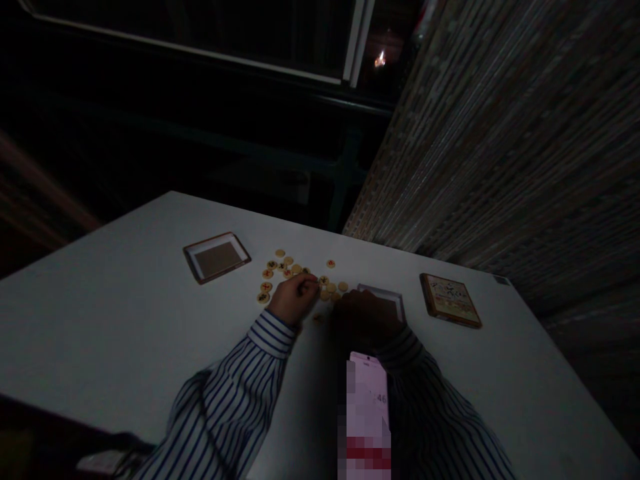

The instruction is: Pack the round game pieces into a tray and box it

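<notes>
Round wooden Chinese chess pieces (267, 274), some with red or black characters, lie loosely spread on the white table (150, 300). My left hand (295, 297) is closed at the right part of this spread, thumb and forefinger drawn together beside a piece (324, 281). Whatever sits between those fingertips is too small and dim to make out. My right hand (367, 317) is in deep shadow over the near left side of a shallow open tray (390, 293), close to several pieces (331, 288). Its fingers are lost in the dark.
Another shallow open box half (217, 259) lies left of the pieces. A box with a printed cover (453, 300) lies at the right. Between my forearms lies a lit phone (370, 393). A string curtain (475, 167) hangs along the table's far right edge.
</notes>
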`<state>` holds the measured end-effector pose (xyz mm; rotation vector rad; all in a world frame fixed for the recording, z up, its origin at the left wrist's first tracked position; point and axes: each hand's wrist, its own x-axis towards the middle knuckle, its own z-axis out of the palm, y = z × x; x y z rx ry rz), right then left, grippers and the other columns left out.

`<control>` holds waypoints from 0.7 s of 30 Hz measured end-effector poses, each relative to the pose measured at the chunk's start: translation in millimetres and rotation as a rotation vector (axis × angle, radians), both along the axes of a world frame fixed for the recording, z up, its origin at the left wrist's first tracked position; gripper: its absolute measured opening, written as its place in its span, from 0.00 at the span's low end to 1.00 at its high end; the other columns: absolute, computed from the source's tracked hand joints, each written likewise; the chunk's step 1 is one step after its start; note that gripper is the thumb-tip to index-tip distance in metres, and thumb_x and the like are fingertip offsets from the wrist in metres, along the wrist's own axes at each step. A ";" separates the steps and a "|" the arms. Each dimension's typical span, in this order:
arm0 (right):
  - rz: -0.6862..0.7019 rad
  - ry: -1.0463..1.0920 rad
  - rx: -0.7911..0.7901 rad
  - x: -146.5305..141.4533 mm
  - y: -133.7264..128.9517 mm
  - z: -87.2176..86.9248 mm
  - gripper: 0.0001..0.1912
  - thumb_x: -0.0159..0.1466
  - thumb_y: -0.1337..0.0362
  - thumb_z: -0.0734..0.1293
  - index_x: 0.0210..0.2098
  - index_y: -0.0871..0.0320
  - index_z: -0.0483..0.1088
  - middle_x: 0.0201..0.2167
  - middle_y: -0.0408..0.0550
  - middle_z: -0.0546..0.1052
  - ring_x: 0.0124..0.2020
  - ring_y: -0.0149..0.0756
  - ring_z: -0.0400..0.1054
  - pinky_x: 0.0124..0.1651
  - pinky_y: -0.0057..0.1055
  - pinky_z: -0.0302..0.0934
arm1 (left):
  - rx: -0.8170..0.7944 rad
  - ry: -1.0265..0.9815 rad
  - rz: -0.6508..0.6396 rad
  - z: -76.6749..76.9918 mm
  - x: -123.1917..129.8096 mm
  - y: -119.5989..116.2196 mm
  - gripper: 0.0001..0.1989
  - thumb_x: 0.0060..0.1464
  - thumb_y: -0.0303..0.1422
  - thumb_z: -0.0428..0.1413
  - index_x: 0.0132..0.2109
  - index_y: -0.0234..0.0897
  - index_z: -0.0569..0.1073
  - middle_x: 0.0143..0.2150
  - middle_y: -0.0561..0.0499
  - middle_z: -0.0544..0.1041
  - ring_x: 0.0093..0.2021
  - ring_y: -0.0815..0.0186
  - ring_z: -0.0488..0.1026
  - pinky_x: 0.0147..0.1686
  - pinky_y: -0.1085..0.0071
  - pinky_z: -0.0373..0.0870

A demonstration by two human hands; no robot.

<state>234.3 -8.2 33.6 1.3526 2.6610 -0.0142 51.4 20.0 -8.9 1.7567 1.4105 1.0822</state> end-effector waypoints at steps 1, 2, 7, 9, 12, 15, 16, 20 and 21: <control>-0.002 0.003 0.001 1.0 1.0 0.2 0.11 0.63 0.63 0.57 0.35 0.59 0.69 0.34 0.51 0.74 0.36 0.37 0.67 0.35 0.32 0.53 | 0.000 0.012 0.002 1.4 0.0 -0.7 0.12 0.48 0.34 0.52 0.39 0.34 0.74 0.31 0.48 0.77 0.31 0.66 0.73 0.35 0.70 0.70; -0.009 0.013 0.011 1.9 2.2 0.6 0.11 0.63 0.62 0.57 0.37 0.58 0.69 0.34 0.50 0.74 0.36 0.37 0.66 0.35 0.32 0.53 | 0.002 0.026 0.004 2.8 -0.1 -1.3 0.12 0.48 0.34 0.52 0.39 0.34 0.74 0.31 0.49 0.77 0.31 0.66 0.73 0.35 0.70 0.70; -0.128 0.065 0.142 2.4 7.5 1.4 0.13 0.64 0.58 0.57 0.39 0.59 0.68 0.36 0.51 0.73 0.38 0.38 0.65 0.36 0.32 0.50 | 0.051 0.103 0.003 5.0 -0.8 -2.4 0.12 0.50 0.35 0.51 0.38 0.36 0.74 0.31 0.49 0.77 0.31 0.66 0.73 0.35 0.70 0.69; -0.158 0.074 0.186 0.8 8.2 -0.2 0.14 0.65 0.58 0.56 0.38 0.59 0.68 0.36 0.51 0.73 0.39 0.38 0.64 0.37 0.32 0.49 | 0.072 0.112 -0.001 4.0 -0.8 -2.0 0.11 0.49 0.35 0.52 0.38 0.37 0.74 0.33 0.49 0.77 0.33 0.65 0.73 0.35 0.70 0.69; -0.154 0.070 0.197 -2.2 8.1 -2.2 0.13 0.65 0.60 0.55 0.38 0.58 0.67 0.36 0.50 0.73 0.39 0.38 0.63 0.36 0.32 0.48 | 0.104 0.110 -0.003 3.0 -0.5 -1.4 0.10 0.49 0.35 0.52 0.38 0.37 0.74 0.36 0.48 0.77 0.36 0.64 0.73 0.37 0.69 0.69; -0.147 0.047 0.173 -4.9 7.3 -1.6 0.12 0.65 0.61 0.55 0.38 0.58 0.67 0.37 0.50 0.73 0.39 0.38 0.63 0.35 0.32 0.48 | 0.130 0.114 -0.013 2.9 -0.6 -1.1 0.10 0.49 0.34 0.52 0.38 0.37 0.74 0.37 0.47 0.77 0.38 0.64 0.73 0.40 0.67 0.68; -0.148 0.039 0.162 -5.5 7.1 -0.9 0.12 0.65 0.61 0.54 0.38 0.58 0.67 0.37 0.50 0.73 0.38 0.38 0.63 0.35 0.32 0.48 | 0.134 0.116 -0.018 2.9 -0.7 -1.1 0.10 0.50 0.34 0.52 0.38 0.38 0.74 0.38 0.48 0.77 0.38 0.63 0.72 0.41 0.67 0.68; -0.136 0.036 0.134 -6.8 6.6 1.1 0.12 0.65 0.62 0.55 0.38 0.59 0.68 0.37 0.52 0.73 0.39 0.38 0.63 0.35 0.32 0.49 | 0.144 0.134 -0.022 2.0 -0.9 -0.4 0.09 0.50 0.34 0.52 0.37 0.38 0.74 0.38 0.47 0.77 0.40 0.63 0.72 0.42 0.66 0.68; -0.131 0.039 0.133 -6.9 6.6 1.1 0.11 0.65 0.63 0.55 0.38 0.59 0.68 0.37 0.52 0.73 0.39 0.38 0.63 0.36 0.32 0.49 | 0.146 0.141 -0.022 1.5 -0.8 -0.2 0.09 0.50 0.34 0.52 0.37 0.38 0.74 0.38 0.47 0.77 0.40 0.63 0.72 0.42 0.66 0.68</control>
